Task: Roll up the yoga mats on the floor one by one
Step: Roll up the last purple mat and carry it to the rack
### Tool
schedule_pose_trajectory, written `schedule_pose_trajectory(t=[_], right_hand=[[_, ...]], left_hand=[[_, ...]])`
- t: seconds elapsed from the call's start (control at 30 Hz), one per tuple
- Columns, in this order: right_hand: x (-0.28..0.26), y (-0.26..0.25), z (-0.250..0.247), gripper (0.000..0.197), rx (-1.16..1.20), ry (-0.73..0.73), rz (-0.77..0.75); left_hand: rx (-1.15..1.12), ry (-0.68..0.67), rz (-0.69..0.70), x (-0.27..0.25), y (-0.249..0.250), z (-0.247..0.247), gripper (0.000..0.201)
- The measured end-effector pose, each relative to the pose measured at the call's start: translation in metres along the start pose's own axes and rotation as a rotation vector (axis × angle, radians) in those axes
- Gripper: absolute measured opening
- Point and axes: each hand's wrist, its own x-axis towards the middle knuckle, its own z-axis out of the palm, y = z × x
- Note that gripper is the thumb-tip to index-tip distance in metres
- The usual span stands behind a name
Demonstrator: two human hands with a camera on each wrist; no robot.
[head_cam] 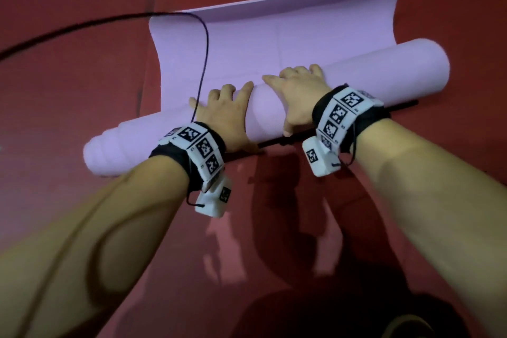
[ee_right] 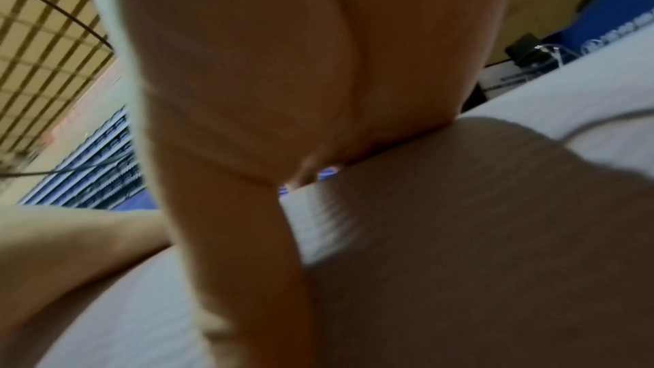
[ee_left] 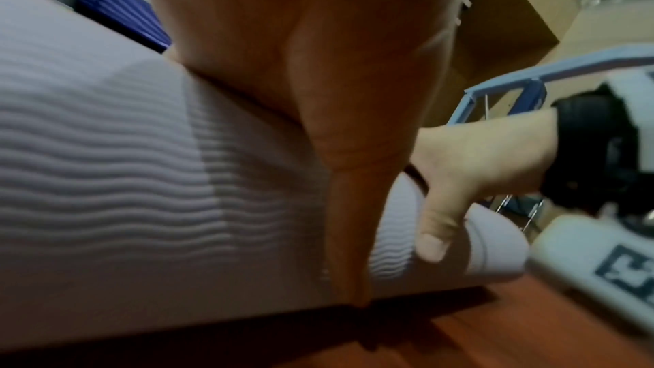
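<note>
L hand [head_cam: 225, 115] + R hand [head_cam: 297, 90] flat, fingers spread, pressing on half-rolled purple mat [head_cam: 370, 74]; gripping nothing.

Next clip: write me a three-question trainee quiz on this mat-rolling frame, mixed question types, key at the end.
1. True or false: the purple yoga mat is already rolled up completely.
2. Multiple choice: where are the left hand and right hand? A) both pressing on top of the roll; B) one on the roll and one on the red floor; C) both lifted clear of the mat.
3. Fill in: at the roll's left end the layers stick out in uneven ____, so that end is not flush.

Key
1. False: a flat stretch still lies beyond the roll.
2. A
3. steps
</note>
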Motion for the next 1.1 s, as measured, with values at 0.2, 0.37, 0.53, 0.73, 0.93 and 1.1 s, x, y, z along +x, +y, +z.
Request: schedule_pose_trajectory(t=[0.2, 0.37, 0.53, 0.73, 0.93, 1.1], right_hand=[[-0.007, 0.008, 0.004, 0.139, -0.068, 0.009, 0.044], [0.002, 0.008, 0.005, 0.137, -0.082, 0.044, 0.058], [0.007, 0.007, 0.0, 0.133, -0.046, 0.028, 0.059], [-0.005, -0.005, 0.008, 0.128, -0.106, 0.065, 0.095], [-0.038, -0.013, 0.018, 0.112, -0.168, 0.174, 0.08], [-0.062, -0.021, 0.022, 0.116, -0.176, 0.107, 0.03]], left_hand=[[0.017, -0.006, 0.004, 0.014, -0.005, -0.004, 0.139], [-0.006, -0.012, 0.0, 0.022, -0.008, -0.008, 0.131], [-0.009, -0.022, -0.01, 0.026, -0.01, -0.011, 0.131], [0.019, 0.027, -0.013, 0.012, -0.002, -0.003, 0.132], [0.009, 0.165, -0.022, -0.02, 0.01, 0.014, 0.123], [0.0, 0.07, 0.026, -0.045, 0.007, 0.016, 0.121]])
